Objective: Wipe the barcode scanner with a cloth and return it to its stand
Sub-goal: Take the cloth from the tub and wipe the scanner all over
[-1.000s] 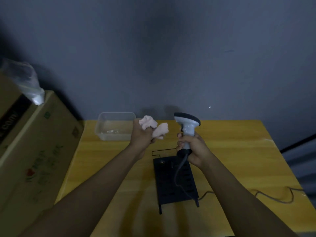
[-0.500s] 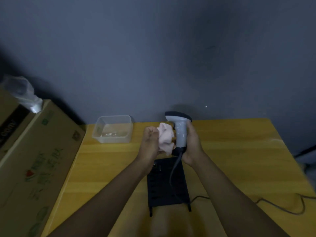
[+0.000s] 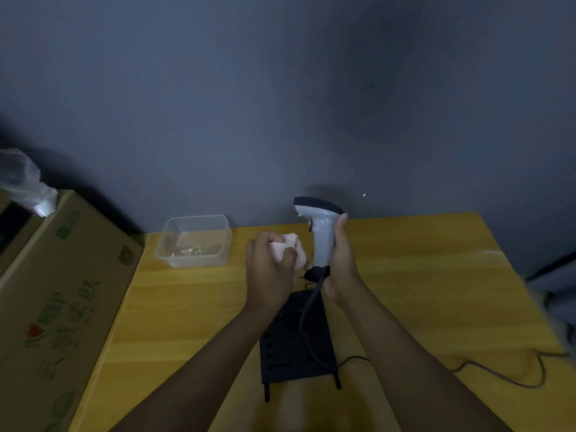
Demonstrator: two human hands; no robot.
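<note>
A grey barcode scanner with a dark head stands upright above the table, and my right hand grips its handle from the right side. My left hand is closed around a crumpled pink cloth, which presses against the lower left of the scanner's handle. The scanner's dark cable hangs down from the handle over the black stand, which lies flat on the yellow wooden table just below my hands.
A clear plastic tub sits at the table's back left. A large cardboard box stands against the table's left edge with a plastic bag on top. The cable trails off to the right. A grey wall rises behind.
My left hand has brought the cloth from apart on the left against the scanner's handle and moved it downward. My right hand has turned the scanner slightly.
</note>
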